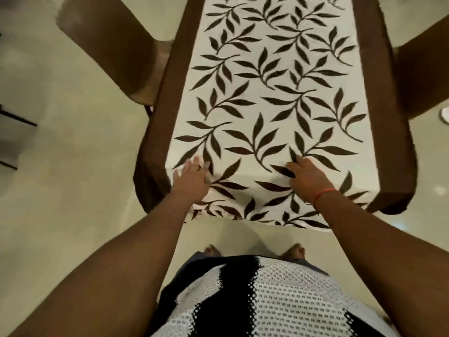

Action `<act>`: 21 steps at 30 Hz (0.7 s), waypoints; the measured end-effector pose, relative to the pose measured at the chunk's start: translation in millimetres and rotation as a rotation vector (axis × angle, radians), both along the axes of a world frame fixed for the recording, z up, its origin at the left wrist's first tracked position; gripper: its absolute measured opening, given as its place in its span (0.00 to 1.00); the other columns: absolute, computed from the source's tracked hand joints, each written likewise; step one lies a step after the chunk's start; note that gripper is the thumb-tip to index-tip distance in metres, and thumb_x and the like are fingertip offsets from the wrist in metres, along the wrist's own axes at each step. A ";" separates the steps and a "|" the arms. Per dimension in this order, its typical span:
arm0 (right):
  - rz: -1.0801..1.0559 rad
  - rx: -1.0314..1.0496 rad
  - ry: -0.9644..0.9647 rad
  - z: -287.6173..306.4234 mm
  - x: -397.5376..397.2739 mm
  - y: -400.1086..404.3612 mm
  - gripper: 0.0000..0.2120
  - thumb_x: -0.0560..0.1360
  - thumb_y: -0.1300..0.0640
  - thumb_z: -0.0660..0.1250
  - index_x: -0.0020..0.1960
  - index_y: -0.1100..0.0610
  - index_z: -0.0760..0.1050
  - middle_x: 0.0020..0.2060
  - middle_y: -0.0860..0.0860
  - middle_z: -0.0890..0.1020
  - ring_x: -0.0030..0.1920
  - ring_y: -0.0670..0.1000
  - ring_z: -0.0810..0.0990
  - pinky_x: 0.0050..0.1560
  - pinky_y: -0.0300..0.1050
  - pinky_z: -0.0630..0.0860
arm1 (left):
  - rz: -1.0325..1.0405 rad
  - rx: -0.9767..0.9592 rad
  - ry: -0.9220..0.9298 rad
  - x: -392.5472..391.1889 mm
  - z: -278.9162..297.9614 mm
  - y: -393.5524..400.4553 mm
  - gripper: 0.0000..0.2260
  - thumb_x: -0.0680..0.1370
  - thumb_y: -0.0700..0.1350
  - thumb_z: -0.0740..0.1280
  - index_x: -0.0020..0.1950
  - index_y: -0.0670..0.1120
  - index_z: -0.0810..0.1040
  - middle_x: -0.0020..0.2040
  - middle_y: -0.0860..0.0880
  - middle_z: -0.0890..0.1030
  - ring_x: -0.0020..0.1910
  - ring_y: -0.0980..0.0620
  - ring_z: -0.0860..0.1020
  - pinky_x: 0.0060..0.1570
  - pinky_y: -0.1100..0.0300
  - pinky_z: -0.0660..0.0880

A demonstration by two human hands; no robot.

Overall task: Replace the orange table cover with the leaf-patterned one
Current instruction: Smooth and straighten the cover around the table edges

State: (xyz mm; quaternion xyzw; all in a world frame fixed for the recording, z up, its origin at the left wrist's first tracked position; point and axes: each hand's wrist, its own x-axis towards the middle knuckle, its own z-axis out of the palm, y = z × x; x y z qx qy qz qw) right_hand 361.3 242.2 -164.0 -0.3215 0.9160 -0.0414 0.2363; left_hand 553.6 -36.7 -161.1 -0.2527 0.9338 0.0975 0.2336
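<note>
The leaf-patterned cover (pixel 274 98), white with dark brown leaves and brown side borders, lies spread along the table, its near end hanging over the front edge. My left hand (pixel 192 178) rests flat with spread fingers on the cover's near left part. My right hand (pixel 307 177), with a red thread on the wrist, presses on the near right part, fingers curled into the cloth. No orange cover is in view.
A brown wooden chair (pixel 109 49) stands at the table's left side and another (pixel 422 76) at its right. The floor (pixel 60 190) is pale and glossy. My bare feet stand just in front of the table's near end.
</note>
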 end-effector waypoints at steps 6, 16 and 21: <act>0.063 0.025 -0.001 -1.5 48.4 -81.3 0.28 0.78 0.58 0.60 0.77 0.55 0.62 0.78 0.59 0.58 0.77 0.60 0.57 0.74 0.58 0.62 | 0.059 0.005 0.004 44.2 -3.1 -83.1 0.26 0.82 0.57 0.55 0.80 0.58 0.53 0.82 0.46 0.48 0.80 0.42 0.48 0.74 0.34 0.51; 0.069 0.111 -0.034 -1.3 77.5 -122.7 0.28 0.80 0.56 0.59 0.79 0.51 0.58 0.80 0.56 0.54 0.79 0.58 0.53 0.76 0.60 0.59 | 0.060 0.029 0.056 72.1 -7.9 -109.9 0.24 0.83 0.58 0.53 0.79 0.58 0.54 0.82 0.48 0.47 0.80 0.42 0.47 0.74 0.35 0.49; 0.079 0.088 -0.004 -2.0 83.7 -118.3 0.28 0.80 0.54 0.59 0.79 0.51 0.58 0.79 0.57 0.55 0.79 0.58 0.54 0.75 0.60 0.61 | 0.073 0.007 0.043 68.7 -4.4 -99.6 0.27 0.83 0.59 0.52 0.80 0.54 0.54 0.82 0.45 0.48 0.80 0.40 0.47 0.74 0.34 0.51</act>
